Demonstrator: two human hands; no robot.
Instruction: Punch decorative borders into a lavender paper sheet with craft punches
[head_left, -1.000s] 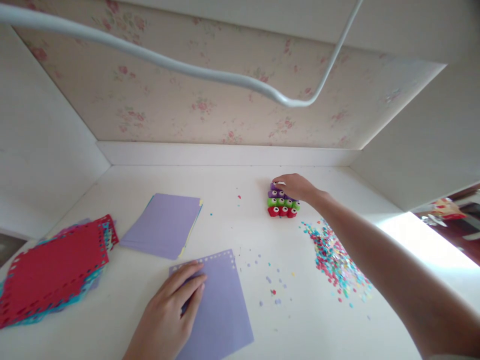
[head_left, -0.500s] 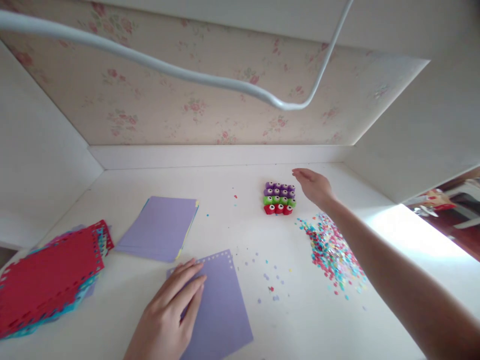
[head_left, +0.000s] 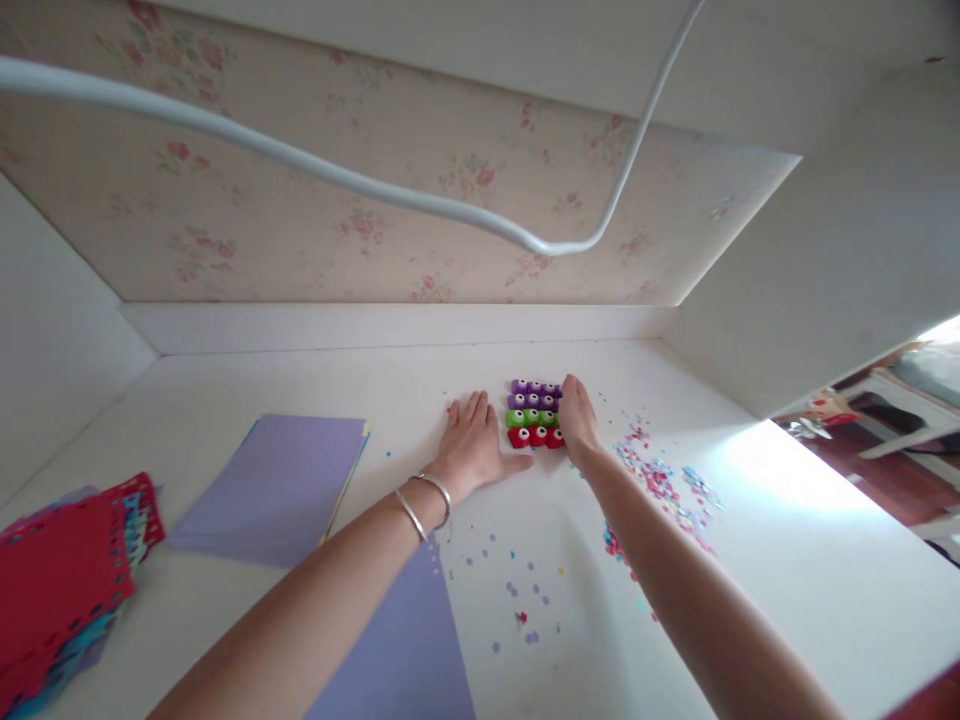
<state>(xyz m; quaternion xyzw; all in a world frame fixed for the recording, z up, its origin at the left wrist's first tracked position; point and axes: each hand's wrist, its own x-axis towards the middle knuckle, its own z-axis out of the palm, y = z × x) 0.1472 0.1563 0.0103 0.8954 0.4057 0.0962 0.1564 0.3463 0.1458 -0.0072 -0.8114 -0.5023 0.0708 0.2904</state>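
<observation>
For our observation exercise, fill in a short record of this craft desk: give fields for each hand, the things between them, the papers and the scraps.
Left hand: left hand flat on the desk, thumb by the red row of the punches, two bangles on the wrist
Right hand: right hand against the right side of the block
Between hands: small paper punches in purple, green and red rows
Papers: lilac stack; red punched sheets at far left
Scraps: confetti to the right

A block of small craft punches (head_left: 533, 413) is sitting upright on the white counter (head_left: 750, 560), packed tight in rows: purple at the back, green in the middle, red nearest.
</observation>
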